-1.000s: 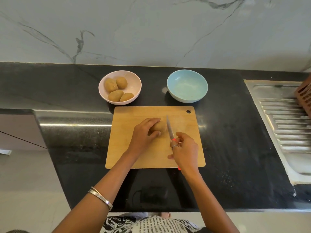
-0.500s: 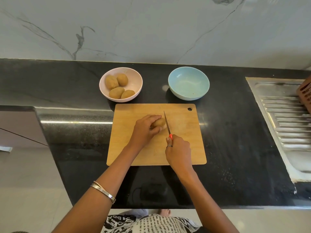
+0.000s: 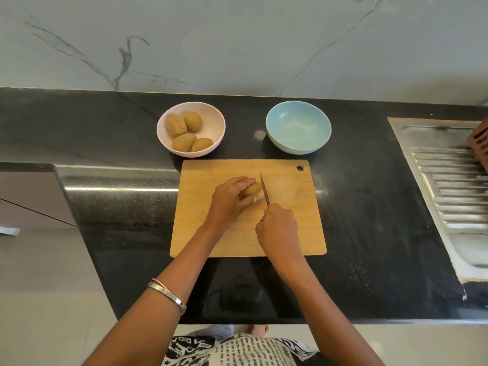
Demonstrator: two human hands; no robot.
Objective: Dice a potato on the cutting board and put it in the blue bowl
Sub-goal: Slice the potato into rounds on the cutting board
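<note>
- Potato: one, brown-skinned, lying near the centre of the frame on the upper middle of the cutting board; its right end shows a pale patch at the blade.
- My left hand: curled over the potato from the left, fingers closed on its top and near side, pinning it to the board.
- Knife: thin blade on edge, tip pointing toward the top of the frame, set against the right end of the potato; a spot of red handle shows just above my fist.
- My right hand: closed in a fist around the knife handle, just below and right of the potato.
- Cutting board: pale wood, rectangular, hanging hole at its upper right corner, flat on the counter at frame centre.
- Blue bowl: just above the board's upper right corner, apart from it; nothing diced inside.
- Pink bowl: above the board's upper left corner, holding four whole potatoes.
- Counter: black, speckled stone.
- Steel drainboard: ribbed, at the right edge of the frame.
- Marble wall: white with grey veins, across the top.
- Bangles: silver, on my left forearm, lower left of centre.
</note>
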